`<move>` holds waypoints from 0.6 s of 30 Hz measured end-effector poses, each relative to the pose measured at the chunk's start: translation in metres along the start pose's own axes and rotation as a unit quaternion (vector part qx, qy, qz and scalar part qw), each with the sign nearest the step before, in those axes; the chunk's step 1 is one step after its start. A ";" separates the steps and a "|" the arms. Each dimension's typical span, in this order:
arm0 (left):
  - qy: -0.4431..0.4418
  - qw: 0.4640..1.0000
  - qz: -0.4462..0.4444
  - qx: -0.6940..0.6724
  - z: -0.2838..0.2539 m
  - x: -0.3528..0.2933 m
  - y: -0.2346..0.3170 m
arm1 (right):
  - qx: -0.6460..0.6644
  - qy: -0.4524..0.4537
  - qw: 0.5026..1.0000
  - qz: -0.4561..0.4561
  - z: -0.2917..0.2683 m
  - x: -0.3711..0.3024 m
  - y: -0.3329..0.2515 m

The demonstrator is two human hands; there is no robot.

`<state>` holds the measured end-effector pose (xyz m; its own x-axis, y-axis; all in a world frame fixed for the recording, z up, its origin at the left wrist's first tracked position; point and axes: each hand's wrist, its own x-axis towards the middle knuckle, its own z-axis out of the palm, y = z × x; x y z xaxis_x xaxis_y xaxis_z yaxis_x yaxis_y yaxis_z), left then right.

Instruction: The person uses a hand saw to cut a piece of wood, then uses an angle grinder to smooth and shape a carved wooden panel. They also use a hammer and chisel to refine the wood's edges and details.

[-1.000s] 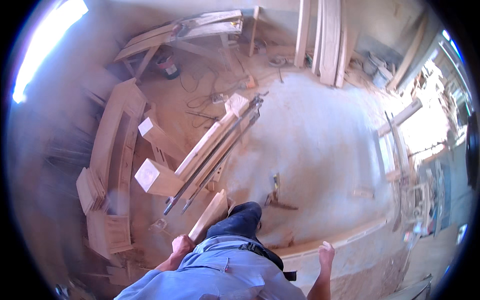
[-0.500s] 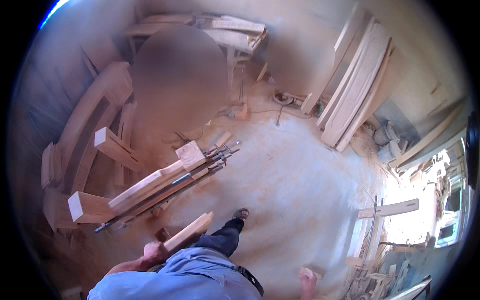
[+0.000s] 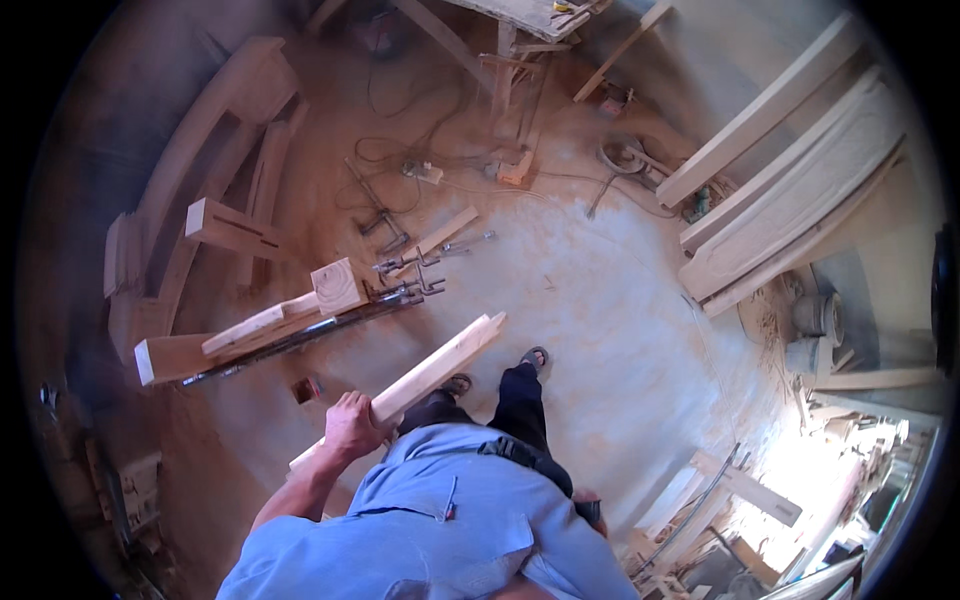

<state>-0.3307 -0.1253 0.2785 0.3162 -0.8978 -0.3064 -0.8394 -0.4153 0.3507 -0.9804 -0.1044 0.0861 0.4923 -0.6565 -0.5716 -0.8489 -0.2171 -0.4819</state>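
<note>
My left hand [image 3: 353,425] is wrapped round a pale wooden board [image 3: 440,365], held at a slant beside my left hip. The board's far end points forward and right, and its near end shows behind my wrist. My right hand [image 3: 586,495] shows only in small part beside my right hip, next to something dark; its fingers are hidden. Ahead and to the left lies a wooden frame assembly [image 3: 265,325] with a square-ended post [image 3: 339,286]. Metal bar clamps [image 3: 340,322] run along its near side.
Curved timber pieces [image 3: 190,160] stand at the left. Carved panels [image 3: 800,190] lean on the right wall. A wooden workbench [image 3: 530,20], an orange power tool [image 3: 514,168] and cords are ahead. Loose clamps [image 3: 380,225] lie on the floor. Buckets [image 3: 818,318] and wood scraps are at the right.
My left hand has moved forward and right with the board. My right hand has come in close to my hip. The view has tilted down, showing both feet.
</note>
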 end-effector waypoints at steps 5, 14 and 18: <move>0.037 0.996 -0.077 -0.032 -0.011 0.042 0.089 | -0.091 0.098 0.988 0.077 -0.201 0.148 0.095; 0.029 0.974 -0.200 -0.099 -0.002 0.129 0.143 | 0.108 0.214 0.956 0.170 -0.414 0.378 0.111; 0.056 0.969 -0.226 -0.079 -0.013 0.188 0.164 | 0.028 0.100 0.985 0.137 -0.395 0.427 0.097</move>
<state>-0.4032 -0.3644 0.2894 0.6887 -0.6260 -0.3657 -0.5287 -0.7788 0.3375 -0.9285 -0.6907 0.0581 0.1934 -0.8156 -0.5453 -0.9300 0.0246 -0.3666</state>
